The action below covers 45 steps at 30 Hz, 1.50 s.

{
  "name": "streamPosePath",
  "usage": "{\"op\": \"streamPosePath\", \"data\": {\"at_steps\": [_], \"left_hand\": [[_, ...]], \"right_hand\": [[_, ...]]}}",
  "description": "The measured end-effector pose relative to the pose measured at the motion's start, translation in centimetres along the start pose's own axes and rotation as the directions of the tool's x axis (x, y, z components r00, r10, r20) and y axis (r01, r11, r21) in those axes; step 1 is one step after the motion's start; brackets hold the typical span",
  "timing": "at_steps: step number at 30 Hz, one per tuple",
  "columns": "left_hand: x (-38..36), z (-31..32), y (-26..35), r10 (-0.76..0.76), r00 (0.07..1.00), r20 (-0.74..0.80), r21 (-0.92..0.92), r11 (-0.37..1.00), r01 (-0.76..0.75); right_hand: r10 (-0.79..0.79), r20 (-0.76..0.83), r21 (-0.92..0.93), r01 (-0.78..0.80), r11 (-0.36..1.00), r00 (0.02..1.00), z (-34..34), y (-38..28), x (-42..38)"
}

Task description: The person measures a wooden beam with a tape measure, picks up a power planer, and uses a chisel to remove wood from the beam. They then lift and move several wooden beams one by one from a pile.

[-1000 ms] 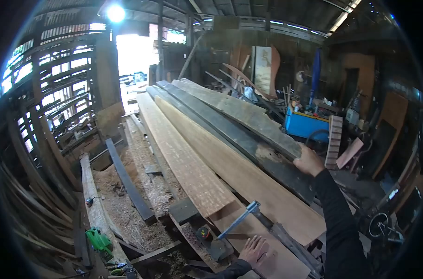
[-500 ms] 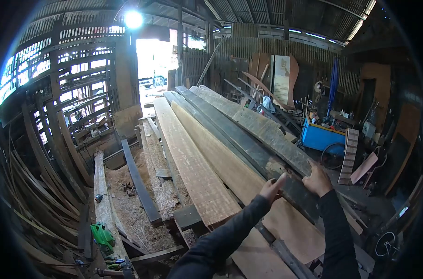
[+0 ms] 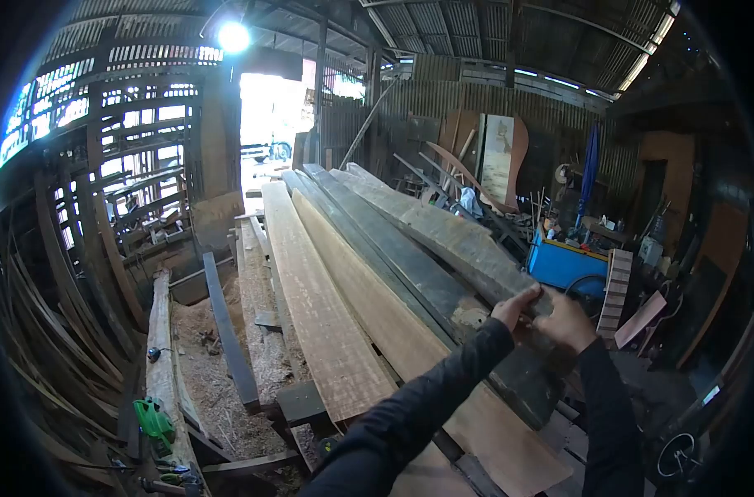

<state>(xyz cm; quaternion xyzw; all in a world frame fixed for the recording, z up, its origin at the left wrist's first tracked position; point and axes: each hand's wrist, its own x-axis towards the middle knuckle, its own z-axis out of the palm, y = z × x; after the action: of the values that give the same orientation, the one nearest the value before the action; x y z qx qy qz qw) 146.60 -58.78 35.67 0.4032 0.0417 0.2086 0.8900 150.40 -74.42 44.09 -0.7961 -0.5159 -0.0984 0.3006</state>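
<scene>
Left hand (image 3: 513, 308) and right hand (image 3: 566, 321) both at near end of grey weathered plank (image 3: 443, 236), fingers curled and closed on its end edge. Plank runs away from fingertips, topmost on stack. Dark plank (image 3: 402, 265) just below knuckles; pale boards (image 3: 327, 290) further left.

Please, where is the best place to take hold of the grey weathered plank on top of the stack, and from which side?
Probably at its near end, from the right side of the stack. The grey plank lies on top along the right edge, running far away, so only this end is near. Both hands already meet there: left hand at the end's top, right hand on the outer edge. A grip with both hands seems wise for so long a board.
</scene>
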Motion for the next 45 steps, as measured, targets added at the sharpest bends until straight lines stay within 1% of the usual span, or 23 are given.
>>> {"op": "streamPosePath", "data": {"at_steps": [1, 3, 5, 7, 11, 12, 13, 15, 17, 21, 24, 26, 27, 29, 30, 31, 33, 36, 37, 39, 41, 43, 45], "left_hand": [[0.7, -0.1, 0.6, -0.004, 0.999, 0.047, -0.026, 1.0, 0.006], [1.2, 2.0, 3.7, 0.179, 0.983, 0.037, -0.034, 0.983, -0.178], [-0.3, 4.2, 8.3, 0.203, 0.965, 0.168, -0.221, 0.961, -0.163], [-2.9, 5.9, 12.4, 0.347, 0.888, 0.302, -0.351, 0.907, -0.235], [-9.5, 3.7, 12.8, 0.353, 0.889, 0.29, -0.428, 0.879, -0.21], [-10.7, 3.0, 11.3, 0.356, 0.911, 0.208, -0.352, 0.896, -0.27], [-11.0, 0.8, 9.3, 0.254, 0.944, 0.208, -0.294, 0.937, -0.188], [-11.1, -5.2, 3.5, 0.173, 0.975, 0.136, -0.309, 0.943, -0.124], [-14.9, -8.1, 1.9, 0.11, 0.971, 0.213, -0.303, 0.952, -0.042], [-20.2, -13.9, -1.5, 0.055, 0.991, 0.126, -0.341, 0.94, -0.009], [-23.8, -14.2, 0.0, 0.096, 0.993, -0.075, -0.138, 0.985, -0.106], [-25.7, -12.3, 2.2, 0.174, 0.945, -0.276, 0.139, 0.98, -0.14], [-25.9, -12.8, 2.0, 0.163, 0.946, -0.279, 0.136, 0.982, -0.129], [-25.0, -14.7, 1.1, 0.245, 0.915, -0.322, 0.428, 0.899, -0.09], [-25.4, -15.4, 0.5, 0.361, 0.863, -0.354, 0.476, 0.864, -0.165], [-26.1, -16.3, 0.0, 0.37, 0.863, -0.344, 0.484, 0.857, -0.175], [-27.5, -18.0, -0.4, 0.259, 0.887, -0.382, 0.18, 0.962, -0.203], [-28.7, -19.0, -1.2, 0.252, 0.879, -0.404, 0.088, 0.968, -0.237], [-29.0, -19.0, -0.6, 0.234, 0.885, -0.403, 0.059, 0.971, -0.23], [-29.7, -19.2, -0.2, 0.202, 0.887, -0.416, 0.038, 0.978, -0.205], [-29.5, -20.2, -0.6, 0.093, 0.943, -0.32, -0.146, 0.978, -0.146], [-29.0, -20.5, -0.9, 0.139, 0.943, -0.301, -0.127, 0.975, -0.184], [-28.1, -21.9, -1.8, 0.149, 0.954, -0.26, -0.223, 0.952, -0.209]], "right_hand": [[-0.078, 0.012, -0.036, 0.078, 0.996, 0.997, -0.4, -0.1, 1.0], [-0.151, -0.005, -0.086, 0.15, 0.985, 0.989, -2.5, -1.1, 3.7], [-0.144, -0.055, -0.191, 0.131, 0.973, 0.988, -6.4, -6.5, 4.9], [-0.433, -0.111, -0.043, 0.431, 0.901, 0.894, -7.9, -9.5, 6.4], [-0.334, -0.085, -0.221, 0.309, 0.925, 0.939, -6.0, -15.3, 1.6], [-0.256, -0.096, -0.137, 0.242, 0.961, 0.962, -4.8, -15.6, -0.5], [-0.398, -0.179, -0.178, 0.368, 0.913, 0.9, -1.6, -12.0, -1.2], [-0.333, -0.016, -0.168, 0.325, 0.93, 0.943, 2.5, -10.3, -5.1], [-0.175, 0.141, -0.217, 0.203, 0.955, 0.974, 5.2, -11.5, -8.5], [-0.278, 0.131, -0.22, 0.301, 0.928, 0.952, 12.9, -11.4, -13.3], [-0.256, 0.159, -0.216, 0.286, 0.933, 0.954, 15.1, -12.4, -15.0], [-0.269, 0.141, -0.272, 0.299, 0.915, 0.953, 17.1, -13.0, -16.1], [-0.281, 0.113, -0.339, 0.303, 0.891, 0.953, 18.2, -13.2, -16.8], [-0.266, 0.126, -0.414, 0.294, 0.862, 0.956, 21.0, -13.8, -18.4], [-0.309, 0.156, -0.473, 0.346, 0.81, 0.938, 22.2, -14.1, -18.9], [-0.356, 0.184, -0.527, 0.398, 0.751, 0.916, 22.8, -14.5, -19.2], [-0.349, 0.207, -0.496, 0.405, 0.768, 0.914, 22.7, -15.9, -19.5], [-0.347, 0.277, -0.186, 0.404, 0.896, 0.896, 17.7, -19.2, -19.4], [-0.351, 0.275, -0.186, 0.408, 0.894, 0.895, 17.4, -19.4, -18.8], [-0.153, 0.201, 0.365, 0.071, 0.928, 0.968, 17.3, -19.2, -17.9], [-0.048, 0.223, 0.301, -0.022, 0.953, 0.974, 20.3, -17.3, -16.9], [-0.082, 0.399, 0.611, -0.198, 0.766, 0.913, 25.5, -14.5, -15.9], [-0.094, 0.403, 0.698, -0.239, 0.675, 0.91, 25.0, -15.5, -15.8]]}}
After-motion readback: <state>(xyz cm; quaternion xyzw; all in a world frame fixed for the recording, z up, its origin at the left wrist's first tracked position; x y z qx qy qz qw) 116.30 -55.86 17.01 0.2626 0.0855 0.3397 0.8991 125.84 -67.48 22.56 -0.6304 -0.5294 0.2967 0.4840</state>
